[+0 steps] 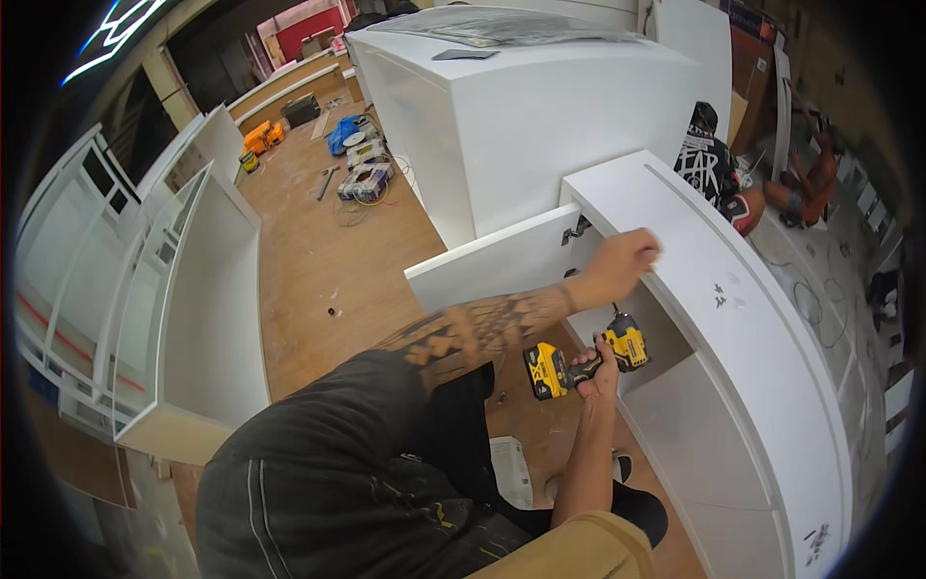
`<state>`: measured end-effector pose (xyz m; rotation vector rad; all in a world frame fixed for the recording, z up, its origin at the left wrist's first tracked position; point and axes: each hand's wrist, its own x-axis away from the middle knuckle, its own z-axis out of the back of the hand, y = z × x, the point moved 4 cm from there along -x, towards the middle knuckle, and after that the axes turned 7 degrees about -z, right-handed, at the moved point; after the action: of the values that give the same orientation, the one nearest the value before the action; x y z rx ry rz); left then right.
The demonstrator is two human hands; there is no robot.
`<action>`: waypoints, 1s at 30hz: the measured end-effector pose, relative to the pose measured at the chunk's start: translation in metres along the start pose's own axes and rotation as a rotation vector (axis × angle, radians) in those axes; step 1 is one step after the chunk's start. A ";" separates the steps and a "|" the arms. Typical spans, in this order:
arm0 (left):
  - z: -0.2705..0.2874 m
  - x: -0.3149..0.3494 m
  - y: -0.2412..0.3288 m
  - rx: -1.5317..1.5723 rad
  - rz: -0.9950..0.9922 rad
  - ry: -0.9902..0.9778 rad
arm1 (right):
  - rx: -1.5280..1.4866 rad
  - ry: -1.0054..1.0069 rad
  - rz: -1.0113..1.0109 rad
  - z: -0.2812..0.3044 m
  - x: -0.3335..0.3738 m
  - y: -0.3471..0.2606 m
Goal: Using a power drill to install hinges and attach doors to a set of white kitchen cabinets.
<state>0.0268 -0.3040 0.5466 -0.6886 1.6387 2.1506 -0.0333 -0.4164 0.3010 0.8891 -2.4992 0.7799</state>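
Note:
My right hand [600,371] is wrapped round the grip of a yellow and black cordless impact driver [632,345], its bit pointing toward the inside of a white cabinet [719,251]. Stretched across above the driver, my left hand [620,265] is at the cabinet's near top edge. Its fingers are curled together and smeared a little; what they hold, if anything, cannot be made out. A white door panel [497,256] stands swung out from the cabinet, with a metal hinge [576,230] at its upper corner. Small loose hardware [721,295] lies on the cabinet top.
A tall white cabinet [550,125] stands just beyond the door. On the brown floor board [299,289] are a hammer [327,182], a hardware case [366,181] and orange tools [262,137]. White open frames [207,299] stand at left. Two people sit at the far right.

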 end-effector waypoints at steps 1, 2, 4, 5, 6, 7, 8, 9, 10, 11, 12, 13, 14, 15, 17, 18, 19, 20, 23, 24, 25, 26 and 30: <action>0.031 0.014 -0.011 -0.011 0.062 0.072 | 0.051 -0.005 -0.018 -0.007 0.008 -0.002; 0.063 0.030 -0.024 -0.022 0.126 0.140 | 0.099 -0.011 -0.037 -0.017 0.017 -0.004; 0.117 0.069 -0.062 -0.058 0.228 0.266 | 0.162 -0.013 -0.066 -0.032 0.026 0.001; 0.125 0.084 -0.071 -0.043 0.224 0.287 | 0.212 -0.034 -0.085 -0.033 0.032 0.002; 0.135 0.100 -0.082 0.001 0.342 0.335 | 0.255 -0.056 -0.105 -0.035 0.037 0.005; 0.141 0.106 -0.092 0.047 0.451 0.391 | 0.293 -0.082 -0.113 -0.040 0.036 0.003; 0.144 0.104 -0.098 0.060 0.437 0.415 | 0.322 -0.089 -0.110 -0.045 0.035 -0.001; 0.146 0.101 -0.106 0.116 0.437 0.432 | 0.374 -0.111 -0.099 -0.050 0.032 -0.005; 0.143 0.107 -0.110 0.175 0.457 0.442 | 0.416 -0.115 -0.099 -0.050 0.037 -0.003; 0.141 0.110 -0.114 0.188 0.463 0.460 | 0.424 -0.107 -0.104 -0.051 0.041 -0.004; 0.139 0.112 -0.119 0.236 0.494 0.461 | 0.442 -0.101 -0.112 -0.051 0.043 -0.002; 0.136 0.111 -0.122 0.286 0.518 0.457 | 0.462 -0.095 -0.096 -0.050 0.045 -0.003; 0.132 0.112 -0.126 0.390 0.547 0.463 | 0.480 -0.092 -0.081 -0.048 0.045 -0.003; 0.128 0.115 -0.129 0.446 0.575 0.499 | 0.483 -0.110 -0.072 -0.045 0.044 -0.003; 0.126 0.106 -0.138 0.542 0.601 0.553 | 0.481 -0.126 -0.061 -0.043 0.032 -0.009; 0.128 0.100 -0.141 0.546 0.587 0.562 | 0.474 -0.143 -0.055 -0.043 0.026 -0.011; 0.124 0.103 -0.145 0.607 0.606 0.551 | 0.477 -0.139 -0.057 -0.038 0.025 -0.011; 0.119 0.105 -0.148 0.668 0.627 0.539 | 0.462 -0.143 -0.070 -0.032 0.024 -0.011; 0.114 0.099 -0.158 0.711 0.633 0.504 | 0.442 -0.154 -0.082 -0.025 0.016 -0.011; 0.112 0.097 -0.162 0.708 0.639 0.497 | 0.440 -0.158 -0.083 -0.023 0.013 -0.011; 0.111 0.095 -0.166 0.738 0.633 0.498 | 0.429 -0.152 -0.081 -0.021 0.009 -0.011; 0.105 0.093 -0.169 0.770 0.639 0.489 | 0.396 -0.146 -0.085 -0.017 0.009 -0.011; 0.084 0.078 -0.189 0.811 0.646 0.414 | 0.287 -0.155 -0.114 -0.005 -0.006 -0.018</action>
<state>0.0521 -0.1731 0.3702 -0.3732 3.0031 1.4392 -0.0164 -0.4222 0.3085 1.2200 -2.4777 1.0870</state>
